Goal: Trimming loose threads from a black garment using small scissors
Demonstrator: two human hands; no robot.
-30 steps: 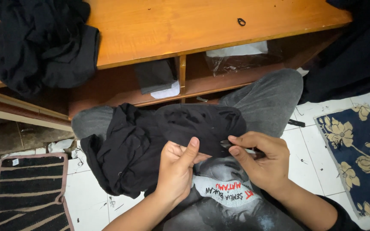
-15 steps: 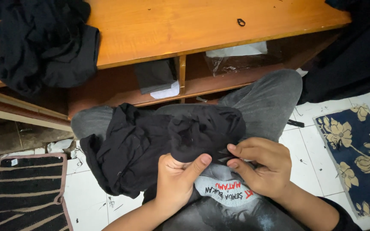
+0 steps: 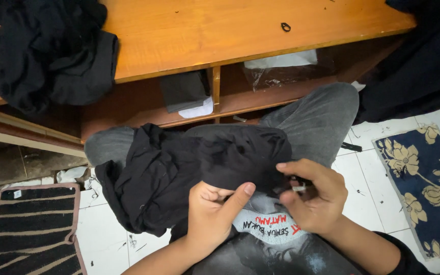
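While the person is sitting cross-legged on the tiled floor [image 3: 373, 168], the head camera is looking down at a black garment [image 3: 179, 173] that is lying bunched over the lap and the grey trousers [image 3: 317, 117]. The left hand [image 3: 212, 216] is gripping the near edge of this garment; its fingers are curled under the cloth and the thumb is pressing on top, so the fabric is being pinched between them. The right hand [image 3: 311, 196] is resting just beside it, at the right end of the same edge. Its fingers are pressed together around a small tool [image 3: 299, 188] with a light tip, which is touching the cloth; what kind of tool it is, I cannot tell.

Beyond the knees a low wooden table [image 3: 220, 30] is standing, with a second pile of black clothes [image 3: 52, 51] on its left part and a small black ring [image 3: 285, 26] lying alone near the right. On the shelf under the table a dark folded piece [image 3: 182, 91] and a clear plastic bag [image 3: 281, 69] are lying. A striped mat [image 3: 31, 229] is lying on the floor at the left, and a blue flowered mat [image 3: 423, 188] at the right.
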